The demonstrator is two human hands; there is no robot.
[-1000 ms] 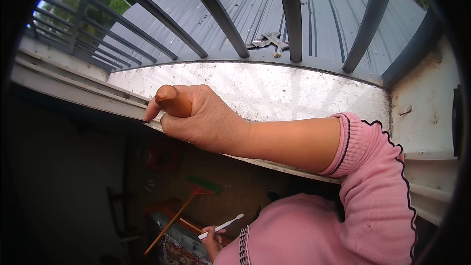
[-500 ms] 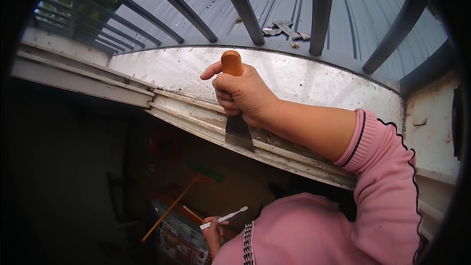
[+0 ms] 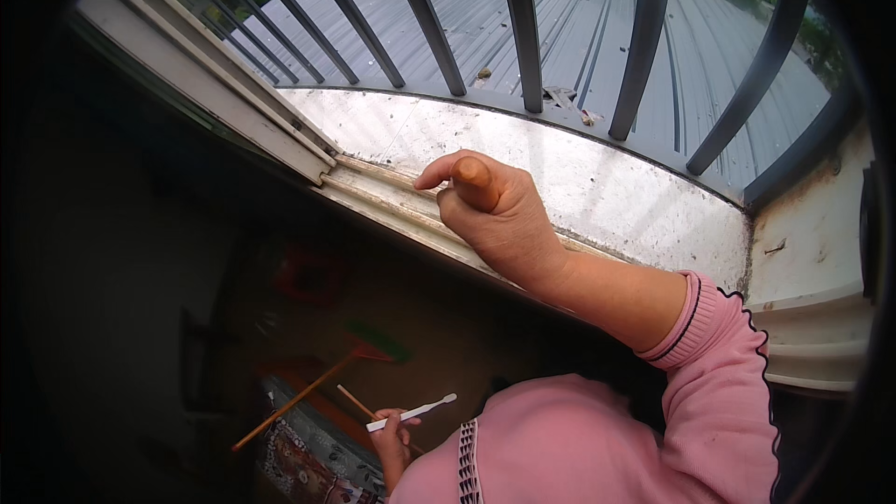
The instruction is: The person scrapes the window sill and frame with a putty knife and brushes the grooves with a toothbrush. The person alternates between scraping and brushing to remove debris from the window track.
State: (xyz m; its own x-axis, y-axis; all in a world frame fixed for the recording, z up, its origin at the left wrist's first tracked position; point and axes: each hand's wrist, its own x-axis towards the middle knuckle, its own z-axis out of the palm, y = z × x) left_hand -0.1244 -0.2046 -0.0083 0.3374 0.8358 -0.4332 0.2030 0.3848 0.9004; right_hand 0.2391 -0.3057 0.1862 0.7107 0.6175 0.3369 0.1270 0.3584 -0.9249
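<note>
My right hand (image 3: 499, 215) is wrapped round the wooden handle (image 3: 476, 184) of a scraper, over the window track (image 3: 397, 201). The handle's end faces up and the index finger sticks out to the left. The hand hides the blade now. Low in the view, my left hand (image 3: 392, 443) is closed on a white toothbrush (image 3: 415, 413), its head pointing right. A thin wooden stick (image 3: 357, 402) slants behind that hand; whether the fingers hold it too I cannot tell.
Dark metal bars (image 3: 518, 28) stand beyond the pale, dirt-specked sill (image 3: 597, 177), with a ribbed metal roof (image 3: 457, 0) outside. A sliding window frame (image 3: 215, 65) lies at left. Below, in shadow, are a broom (image 3: 289, 406) with green bristles and a patterned covered surface (image 3: 313, 457).
The view has shifted. My right hand and the scraper have come nearer, and the handle has tipped toward me, so the blade no longer shows. My left hand keeps hold of the toothbrush.
</note>
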